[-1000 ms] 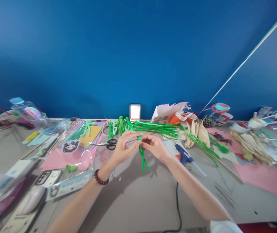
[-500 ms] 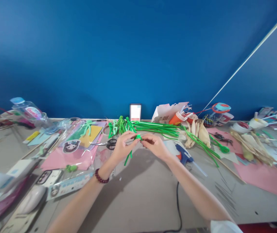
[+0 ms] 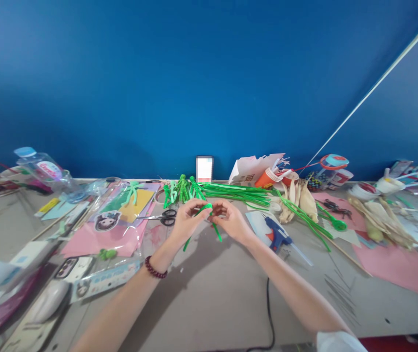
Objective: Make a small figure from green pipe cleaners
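Observation:
Both hands meet above the middle of the table around a bent green pipe cleaner (image 3: 206,207). My left hand (image 3: 188,219), with a beaded bracelet on its wrist, pinches it from the left. On the other side, my right hand (image 3: 230,221) grips it between curled fingers. Two green ends hang below the hands, splayed apart. Just beyond lies a bundle of green pipe cleaners (image 3: 238,192), with several twisted green pipe-cleaner figures (image 3: 182,188) to its left. Scissors (image 3: 165,217) rest left of my left hand. The fingers partly hide the held piece.
A blue glue gun (image 3: 279,233) lies to the right, near its black cord (image 3: 268,308). Dried husks (image 3: 297,200) and orange paper cups (image 3: 267,178) stand behind it. Leftward are pink paper sheets (image 3: 80,239), a plastic bottle (image 3: 46,168) and a white mouse (image 3: 51,299). A blue wall (image 3: 209,88) closes the back.
The held pipe cleaner has turned and its hanging ends have spread, one now dangling under my right hand. The fingers of my right hand have curled more; both hands stay in nearly the same place.

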Action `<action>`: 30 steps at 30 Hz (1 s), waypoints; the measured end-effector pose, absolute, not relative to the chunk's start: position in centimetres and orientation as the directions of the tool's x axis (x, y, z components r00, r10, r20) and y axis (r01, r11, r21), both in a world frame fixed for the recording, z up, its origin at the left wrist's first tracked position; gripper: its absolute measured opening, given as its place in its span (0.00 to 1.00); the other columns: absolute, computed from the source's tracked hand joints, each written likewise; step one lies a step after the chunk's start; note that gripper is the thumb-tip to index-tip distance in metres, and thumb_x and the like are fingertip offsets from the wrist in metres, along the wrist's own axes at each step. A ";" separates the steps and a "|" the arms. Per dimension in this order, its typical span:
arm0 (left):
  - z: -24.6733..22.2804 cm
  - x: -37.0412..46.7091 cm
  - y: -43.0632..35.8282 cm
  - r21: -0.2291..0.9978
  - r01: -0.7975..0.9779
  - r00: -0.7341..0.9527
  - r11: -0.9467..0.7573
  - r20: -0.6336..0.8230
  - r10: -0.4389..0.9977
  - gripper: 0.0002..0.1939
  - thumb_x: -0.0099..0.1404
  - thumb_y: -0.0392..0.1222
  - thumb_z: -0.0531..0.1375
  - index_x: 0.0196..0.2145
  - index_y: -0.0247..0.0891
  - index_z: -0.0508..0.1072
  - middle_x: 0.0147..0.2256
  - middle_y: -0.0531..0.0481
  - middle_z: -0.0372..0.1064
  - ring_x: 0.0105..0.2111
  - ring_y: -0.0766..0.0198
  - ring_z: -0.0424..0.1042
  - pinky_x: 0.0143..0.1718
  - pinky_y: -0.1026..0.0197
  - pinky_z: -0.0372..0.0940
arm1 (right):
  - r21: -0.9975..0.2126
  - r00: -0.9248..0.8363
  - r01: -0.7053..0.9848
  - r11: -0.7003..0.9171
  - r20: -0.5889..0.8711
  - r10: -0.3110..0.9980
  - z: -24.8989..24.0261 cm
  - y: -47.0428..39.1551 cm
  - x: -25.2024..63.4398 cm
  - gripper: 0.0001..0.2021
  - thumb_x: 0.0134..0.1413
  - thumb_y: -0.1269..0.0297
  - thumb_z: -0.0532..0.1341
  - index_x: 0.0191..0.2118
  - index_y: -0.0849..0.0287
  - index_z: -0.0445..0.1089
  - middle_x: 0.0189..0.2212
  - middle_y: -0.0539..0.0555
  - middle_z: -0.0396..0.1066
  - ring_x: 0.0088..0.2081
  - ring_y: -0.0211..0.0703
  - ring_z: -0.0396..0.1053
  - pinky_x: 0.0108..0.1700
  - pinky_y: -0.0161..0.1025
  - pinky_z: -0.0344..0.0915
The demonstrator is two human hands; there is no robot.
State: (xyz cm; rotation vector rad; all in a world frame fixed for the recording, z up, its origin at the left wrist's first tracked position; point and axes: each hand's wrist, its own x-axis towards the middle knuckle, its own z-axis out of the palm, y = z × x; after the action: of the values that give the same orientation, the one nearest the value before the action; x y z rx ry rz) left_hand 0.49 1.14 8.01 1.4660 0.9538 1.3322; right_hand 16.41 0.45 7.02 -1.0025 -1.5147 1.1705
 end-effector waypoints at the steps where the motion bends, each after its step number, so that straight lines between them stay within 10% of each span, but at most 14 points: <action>1: 8.0 0.5 1.1 0.951 -0.019 0.118 -0.309 0.309 0.944 0.11 0.52 0.46 0.65 0.31 0.37 0.74 0.34 0.47 0.69 0.34 0.63 0.69 0.31 0.64 0.65 | -0.978 -0.228 0.056 0.201 0.183 0.956 7.0 0.4 16.3 0.12 0.43 0.67 0.63 0.37 0.57 0.65 0.28 0.49 0.67 0.31 0.38 0.68 0.33 0.37 0.69; 30: 8.1 0.9 0.7 0.943 0.075 0.087 -0.323 0.316 0.945 0.08 0.53 0.44 0.64 0.30 0.37 0.77 0.32 0.47 0.73 0.33 0.61 0.70 0.32 0.61 0.64 | -0.984 -0.186 0.063 0.166 0.152 0.971 7.7 0.2 16.4 0.12 0.41 0.61 0.66 0.30 0.58 0.64 0.27 0.48 0.67 0.29 0.38 0.68 0.31 0.37 0.69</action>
State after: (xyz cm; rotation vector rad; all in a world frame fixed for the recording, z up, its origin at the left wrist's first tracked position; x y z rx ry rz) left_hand 0.87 0.75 8.06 1.5481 1.0467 1.3441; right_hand 16.38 0.18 7.73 -1.0533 -1.4719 1.1799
